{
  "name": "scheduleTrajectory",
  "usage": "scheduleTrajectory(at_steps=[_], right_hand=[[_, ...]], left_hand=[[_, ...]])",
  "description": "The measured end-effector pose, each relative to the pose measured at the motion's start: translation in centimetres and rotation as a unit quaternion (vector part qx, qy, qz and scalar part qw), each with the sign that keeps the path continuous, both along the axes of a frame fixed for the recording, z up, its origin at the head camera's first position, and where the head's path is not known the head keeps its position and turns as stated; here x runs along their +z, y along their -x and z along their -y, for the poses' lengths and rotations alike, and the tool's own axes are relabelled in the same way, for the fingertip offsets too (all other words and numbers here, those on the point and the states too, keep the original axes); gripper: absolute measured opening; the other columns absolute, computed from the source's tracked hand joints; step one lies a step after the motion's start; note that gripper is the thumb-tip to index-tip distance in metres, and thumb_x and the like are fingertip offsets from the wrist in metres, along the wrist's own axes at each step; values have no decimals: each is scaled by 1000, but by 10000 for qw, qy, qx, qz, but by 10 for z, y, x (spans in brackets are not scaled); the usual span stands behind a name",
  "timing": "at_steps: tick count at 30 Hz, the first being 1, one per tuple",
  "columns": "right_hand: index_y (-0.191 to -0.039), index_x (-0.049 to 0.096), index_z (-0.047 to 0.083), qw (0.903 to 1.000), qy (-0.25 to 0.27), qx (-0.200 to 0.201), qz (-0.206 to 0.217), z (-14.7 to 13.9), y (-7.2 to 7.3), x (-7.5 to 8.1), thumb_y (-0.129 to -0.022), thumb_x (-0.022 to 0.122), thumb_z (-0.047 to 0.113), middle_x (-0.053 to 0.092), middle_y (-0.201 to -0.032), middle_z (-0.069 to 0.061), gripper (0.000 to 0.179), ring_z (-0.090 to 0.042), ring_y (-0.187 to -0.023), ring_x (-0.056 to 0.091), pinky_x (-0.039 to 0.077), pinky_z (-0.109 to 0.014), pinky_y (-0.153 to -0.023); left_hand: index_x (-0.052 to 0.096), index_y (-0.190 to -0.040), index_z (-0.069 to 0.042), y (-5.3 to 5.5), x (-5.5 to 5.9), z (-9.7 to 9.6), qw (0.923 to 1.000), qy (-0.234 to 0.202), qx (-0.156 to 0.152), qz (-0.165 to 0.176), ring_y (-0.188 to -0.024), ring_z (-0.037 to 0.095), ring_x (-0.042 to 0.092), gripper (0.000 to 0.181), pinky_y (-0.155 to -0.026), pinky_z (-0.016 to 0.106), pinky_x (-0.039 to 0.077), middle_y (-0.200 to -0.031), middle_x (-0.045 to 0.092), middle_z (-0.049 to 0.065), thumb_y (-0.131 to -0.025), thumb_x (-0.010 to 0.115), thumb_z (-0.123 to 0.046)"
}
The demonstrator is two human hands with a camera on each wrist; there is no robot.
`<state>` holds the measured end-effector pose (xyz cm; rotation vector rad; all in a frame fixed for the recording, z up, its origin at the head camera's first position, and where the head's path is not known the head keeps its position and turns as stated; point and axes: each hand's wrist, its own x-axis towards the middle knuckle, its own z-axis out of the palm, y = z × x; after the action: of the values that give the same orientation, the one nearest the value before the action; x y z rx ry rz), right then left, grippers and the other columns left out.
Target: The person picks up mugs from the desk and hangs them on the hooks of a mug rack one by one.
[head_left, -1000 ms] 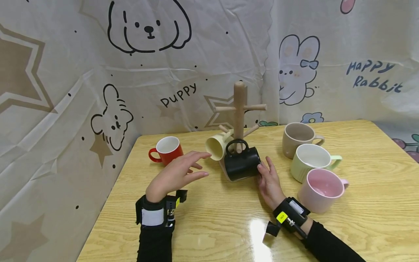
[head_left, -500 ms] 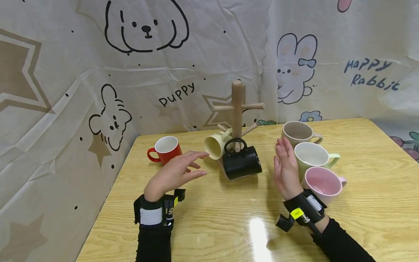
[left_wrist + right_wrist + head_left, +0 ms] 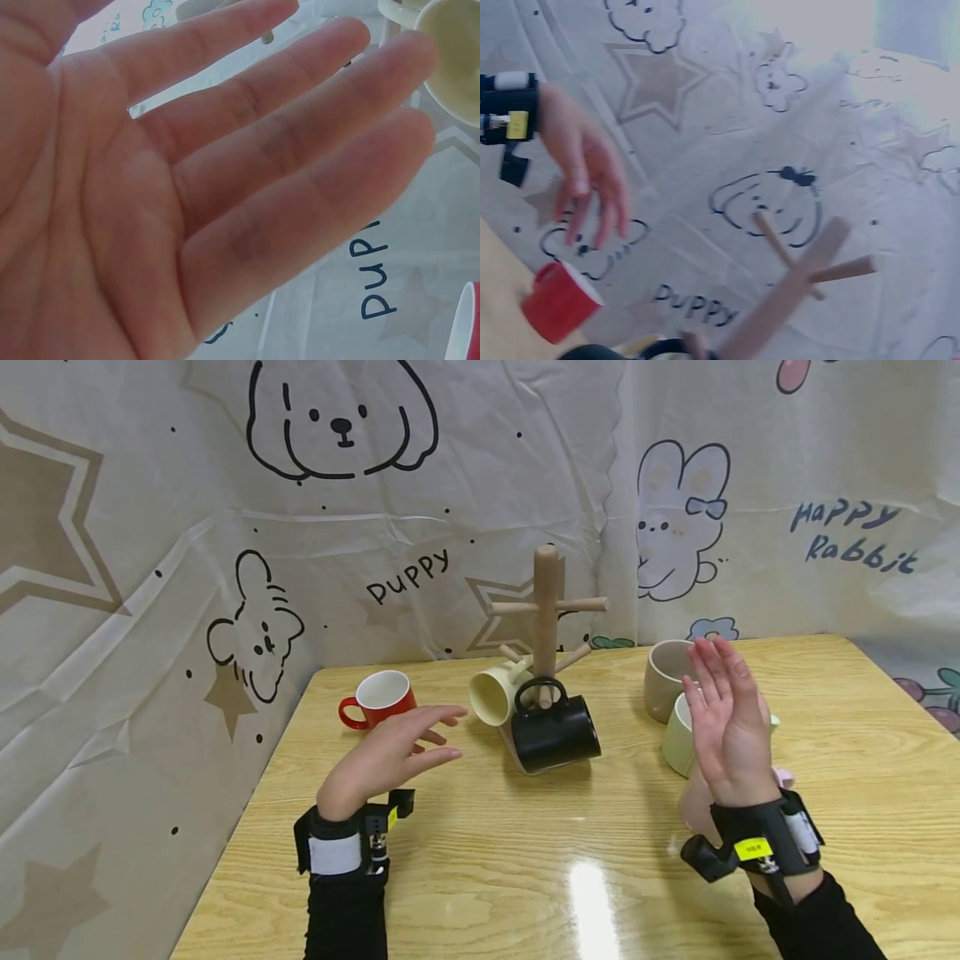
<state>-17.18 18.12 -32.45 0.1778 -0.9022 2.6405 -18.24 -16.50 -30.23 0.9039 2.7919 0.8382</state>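
Firstly, left hand [image 3: 386, 756]: fingers extended, holding nothing, near the red mug [image 3: 384, 697]; palm shown by the left wrist view, back of the hand by the head view.
Right hand [image 3: 731, 727]: head view alone; fingers straight, grip empty, before the pale green mug [image 3: 678, 745] and pink mug [image 3: 697, 808].
Black mug [image 3: 555, 735]: plain, unmarked, slung sideways, handle uppermost round a lower peg of the wooden mug tree [image 3: 546, 631].
Pale yellow mug [image 3: 492, 696]: beside it, mouth facing outward, interior visible.
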Motion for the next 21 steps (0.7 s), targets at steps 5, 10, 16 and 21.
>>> scheduleTrajectory(at_steps=[5,10,16,21], right_hand=[[-116,54,2,9988,455,-98,-173,-16,1,7,-92,56,18,59,-115,-10,29,-20,-119,50,42,-27,-96],[-109,57,-2,9972,637,-292,-263,-25,2,11,-93,52,16,62,-108,-13,24,-22,-110,56,45,-28,-90],[-103,61,-3,9982,121,-574,-119,-32,0,13,-92,53,10,65,-101,-12,18,-21,-101,61,50,-25,-82],[-104,63,0,9804,-1789,-812,171,-37,-5,14,-87,61,7,67,-99,-5,19,-14,-98,62,51,-18,-81]], left_hand=[[44,-134,-10,0,1,1,9999,5,30,123,-104,26,62,52,-86,38,52,-123,57,13,-88,61,-26],[44,-134,-10,1,1,5,10000,33,23,41,-103,26,62,50,-84,37,52,-123,57,13,-90,59,-27],[46,-132,-8,0,1,8,9998,160,89,-40,-100,26,63,49,-83,38,52,-119,59,13,-89,60,-26],[49,-129,-6,1,-1,11,9990,374,230,47,-95,26,64,47,-81,38,53,-116,60,15,-89,61,-25]])
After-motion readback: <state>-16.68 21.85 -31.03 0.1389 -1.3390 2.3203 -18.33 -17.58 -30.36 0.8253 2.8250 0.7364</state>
